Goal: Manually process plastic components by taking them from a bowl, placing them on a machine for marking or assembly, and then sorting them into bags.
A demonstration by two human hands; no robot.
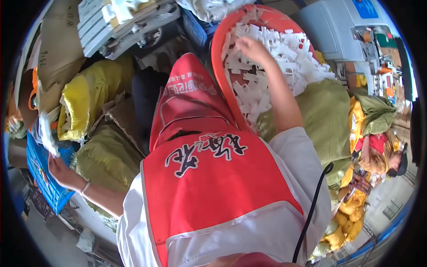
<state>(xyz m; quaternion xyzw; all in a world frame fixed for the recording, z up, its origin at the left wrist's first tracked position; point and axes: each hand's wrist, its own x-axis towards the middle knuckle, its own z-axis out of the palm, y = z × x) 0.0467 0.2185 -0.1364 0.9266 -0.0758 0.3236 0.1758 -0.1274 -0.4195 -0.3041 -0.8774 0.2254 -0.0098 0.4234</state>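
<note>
My right hand (252, 49) reaches over a large red oval tub (216, 53) heaped with white plastic pieces (289, 55). Its fingers are curled together at the far left part of the heap, and whatever they may hold is hidden. Out at the far left, my left hand (64, 172) has its fingers closed on the lower end of a long white piece (46, 133), too bright to make out its kind. That piece stands up beside a blue plastic basket (44, 171), just above the basket's rim.
Green woven sacks (320, 120) lie against the tub's right side, with another green sack (109, 153) at left. A yellow sack (86, 98) leans near cardboard (58, 58). A grey slatted stool (129, 26) stands ahead. Another person (378, 158) is at the far right.
</note>
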